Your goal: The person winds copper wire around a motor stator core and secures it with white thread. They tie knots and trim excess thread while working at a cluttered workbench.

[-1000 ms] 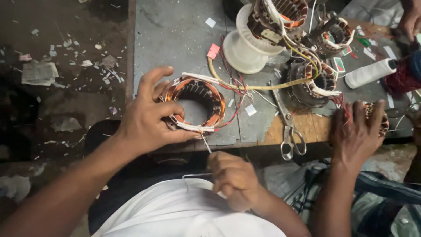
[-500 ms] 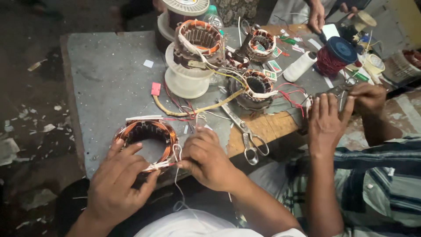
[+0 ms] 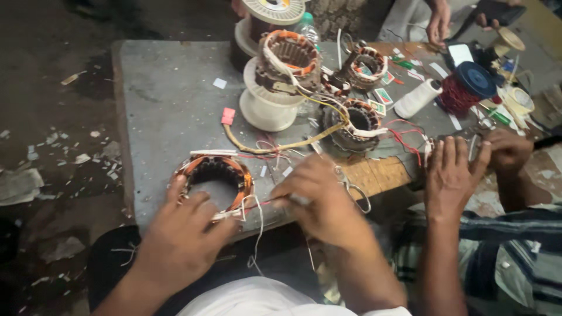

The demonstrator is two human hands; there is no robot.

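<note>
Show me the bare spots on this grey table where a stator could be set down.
The grey metal table is bare along its left side, from the far edge down to the copper-wound stator ring under the left hand, bordered right by the white plastic spool. Right of the spool it is crowded: stators, wires, scissors.

Small red-and-green printed cards [image 3: 383,95] lie scattered on the grey table [image 3: 170,88] by the far stators. A white screen [image 3: 461,54] glows at the far right.
</note>
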